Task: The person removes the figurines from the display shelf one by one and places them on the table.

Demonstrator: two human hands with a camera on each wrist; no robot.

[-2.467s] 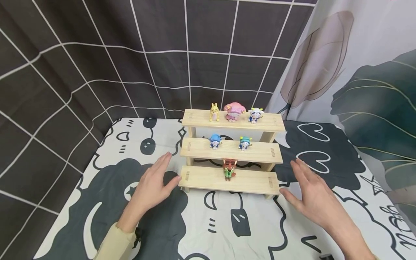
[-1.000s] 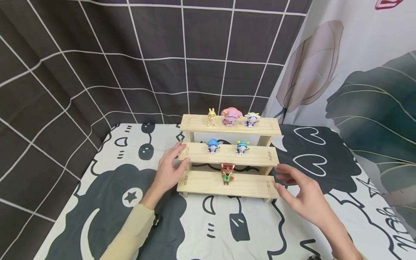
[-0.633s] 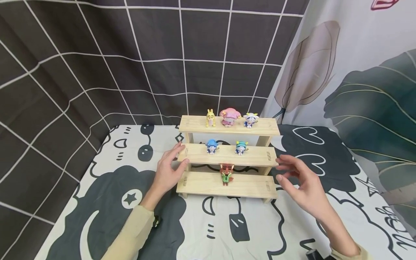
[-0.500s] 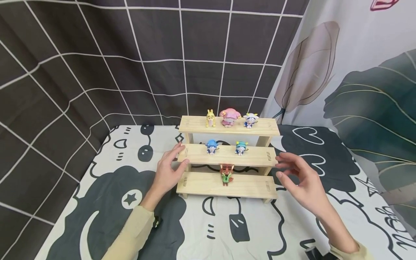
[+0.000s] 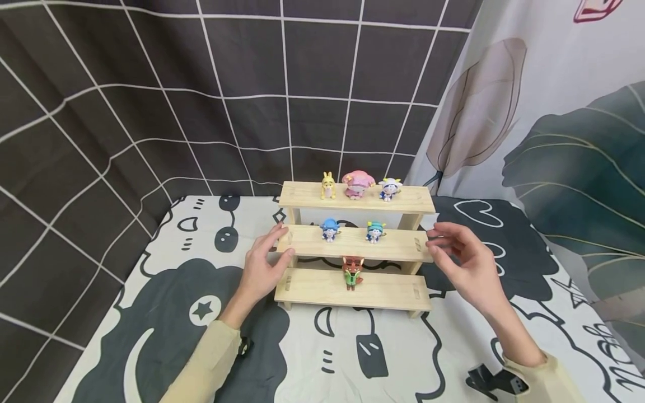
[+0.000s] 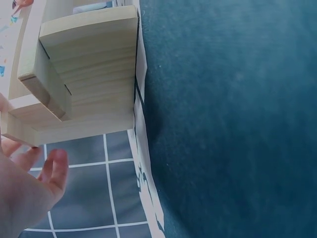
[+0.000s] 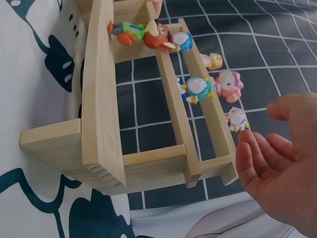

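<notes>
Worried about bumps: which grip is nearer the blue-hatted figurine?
Left. The left grip is at the end of the middle shelf nearer the blue-hatted figurine; the right grip, at the opposite end.

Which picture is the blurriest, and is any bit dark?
Left wrist view: softest, I'd say, the teal patch nearly without detail and darker along its left edge, everything a bit bluish; head view: fairly clear, with even light on the shelf and fox; right wrist view: no strong glare, but the boards run steeply up the picture.
</notes>
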